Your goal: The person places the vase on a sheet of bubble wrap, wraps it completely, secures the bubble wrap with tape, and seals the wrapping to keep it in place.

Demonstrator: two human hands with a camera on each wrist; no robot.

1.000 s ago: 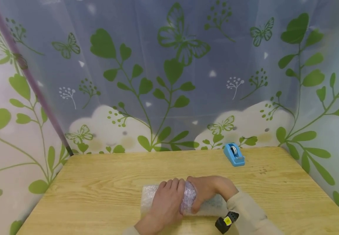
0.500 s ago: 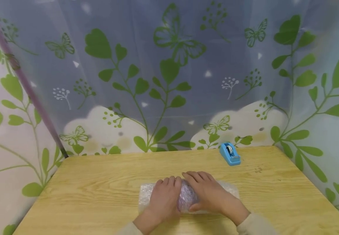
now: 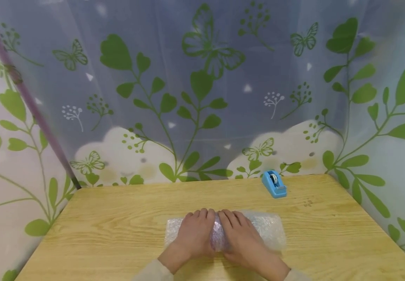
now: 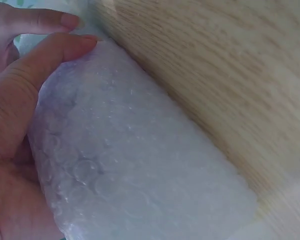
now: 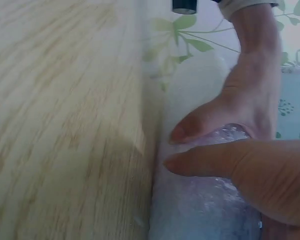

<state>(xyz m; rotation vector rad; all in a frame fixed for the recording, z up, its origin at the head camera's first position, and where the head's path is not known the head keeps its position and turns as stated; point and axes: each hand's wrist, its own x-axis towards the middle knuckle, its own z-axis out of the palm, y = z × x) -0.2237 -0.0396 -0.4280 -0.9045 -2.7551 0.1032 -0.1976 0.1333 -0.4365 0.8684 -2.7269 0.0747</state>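
A roll of clear bubble wrap (image 3: 270,232) lies crosswise near the front of the wooden table, with something purple (image 3: 218,234) showing through its middle. My left hand (image 3: 197,234) grips it left of the purple part, fingers over the far side and thumb on the near side. Just to the right, my right hand (image 3: 242,238) holds it in the same way. Both thumbs lie close together along the wrap in the right wrist view, the right thumb (image 5: 205,160) nearer the camera. What is wrapped inside is mostly hidden by the layers and my hands.
Toward the back right of the table (image 3: 118,210) stands a blue tape dispenser (image 3: 274,184) with a tape roll in it. A patterned curtain (image 3: 146,97) hangs behind the table and along both sides.
My right hand has turned from a bent, sideways grip to lie over the roll, its fingers now nearer my left hand. The left hand stays in place on the wrap.
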